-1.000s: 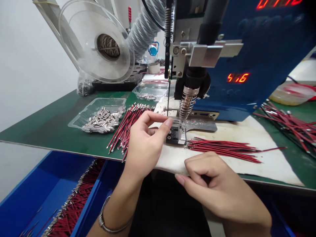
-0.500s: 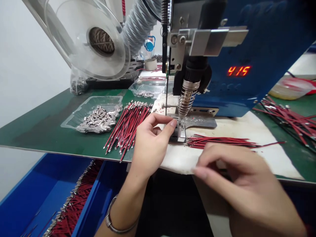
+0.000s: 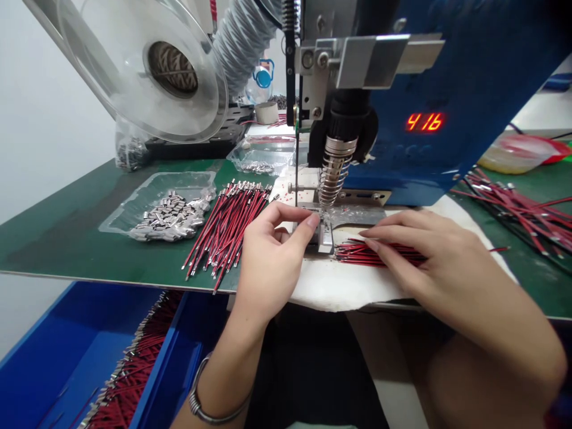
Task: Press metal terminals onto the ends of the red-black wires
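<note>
My left hand [image 3: 277, 250] is closed in a pinch against the small metal fixture [image 3: 325, 235], right beneath the spring-wrapped tip [image 3: 335, 173] of the machine. Whatever its fingertips hold is hidden. To the right, my right hand [image 3: 429, 244] lies over a bundle of red and black wires [image 3: 353, 253]. Its thumb and index tips come together just above the wire ends; I cannot make out what is between them. Left of my left hand, more red and black wires [image 3: 232, 220] with metal connectors at their far ends lie on the table.
A clear tray [image 3: 111, 217] holds small metal connectors; a second tray [image 3: 241, 158] stands behind. The blue machine [image 3: 402, 167] reads 416. A fume hood [image 3: 111, 77] overhangs the left. Blue bins [image 3: 89, 322] sit below the table edge. Loose wires [image 3: 518, 208] lie right.
My right hand has moved forward and up onto the wire bundle. My left hand stays at the fixture. The red display went from 415 to 416, and the view shifted slightly.
</note>
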The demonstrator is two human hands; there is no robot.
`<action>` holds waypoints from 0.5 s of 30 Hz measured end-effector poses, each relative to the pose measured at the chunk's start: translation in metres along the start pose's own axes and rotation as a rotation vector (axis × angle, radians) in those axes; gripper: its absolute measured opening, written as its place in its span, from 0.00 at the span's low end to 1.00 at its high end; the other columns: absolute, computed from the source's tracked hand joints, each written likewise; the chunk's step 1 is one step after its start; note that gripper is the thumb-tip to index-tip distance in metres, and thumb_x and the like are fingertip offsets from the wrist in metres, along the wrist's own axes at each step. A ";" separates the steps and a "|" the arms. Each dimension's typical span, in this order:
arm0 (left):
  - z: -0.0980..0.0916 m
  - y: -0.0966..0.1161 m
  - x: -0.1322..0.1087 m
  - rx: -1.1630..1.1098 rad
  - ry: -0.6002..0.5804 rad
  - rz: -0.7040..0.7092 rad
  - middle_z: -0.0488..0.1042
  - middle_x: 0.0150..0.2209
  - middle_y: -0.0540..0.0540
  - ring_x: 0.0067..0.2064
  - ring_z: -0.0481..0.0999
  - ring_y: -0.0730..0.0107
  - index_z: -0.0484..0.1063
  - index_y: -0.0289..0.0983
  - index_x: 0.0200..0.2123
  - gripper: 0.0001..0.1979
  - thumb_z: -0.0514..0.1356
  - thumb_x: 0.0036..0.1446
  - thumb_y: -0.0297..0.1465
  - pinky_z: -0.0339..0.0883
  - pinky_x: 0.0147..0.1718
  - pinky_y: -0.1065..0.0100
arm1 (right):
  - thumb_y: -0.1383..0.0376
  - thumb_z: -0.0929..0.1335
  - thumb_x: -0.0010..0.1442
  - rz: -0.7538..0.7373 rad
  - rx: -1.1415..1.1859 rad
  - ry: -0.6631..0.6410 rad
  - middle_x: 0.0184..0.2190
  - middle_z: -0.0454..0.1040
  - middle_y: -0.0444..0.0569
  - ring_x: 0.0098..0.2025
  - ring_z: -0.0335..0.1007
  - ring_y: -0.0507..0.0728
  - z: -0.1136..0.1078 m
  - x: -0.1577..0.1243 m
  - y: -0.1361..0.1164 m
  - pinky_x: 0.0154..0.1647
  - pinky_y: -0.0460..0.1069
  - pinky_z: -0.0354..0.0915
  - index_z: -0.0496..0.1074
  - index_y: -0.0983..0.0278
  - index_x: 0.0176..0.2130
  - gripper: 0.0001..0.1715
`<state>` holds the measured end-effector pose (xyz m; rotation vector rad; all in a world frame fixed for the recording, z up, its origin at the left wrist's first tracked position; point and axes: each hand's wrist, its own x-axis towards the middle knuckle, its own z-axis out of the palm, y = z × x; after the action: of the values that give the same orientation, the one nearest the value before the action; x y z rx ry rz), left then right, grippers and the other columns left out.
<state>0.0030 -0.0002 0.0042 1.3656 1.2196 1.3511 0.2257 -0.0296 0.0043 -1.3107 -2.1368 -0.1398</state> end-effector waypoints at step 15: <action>0.000 0.000 0.000 -0.015 0.006 0.001 0.77 0.29 0.49 0.27 0.72 0.71 0.78 0.40 0.33 0.08 0.73 0.59 0.34 0.58 0.22 0.70 | 0.64 0.70 0.70 0.101 0.020 -0.040 0.37 0.84 0.48 0.38 0.79 0.60 0.005 0.002 0.003 0.39 0.55 0.70 0.85 0.59 0.38 0.12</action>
<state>0.0029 -0.0005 0.0042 1.3522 1.2109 1.3636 0.2251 -0.0249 0.0003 -1.4173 -2.0947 -0.0511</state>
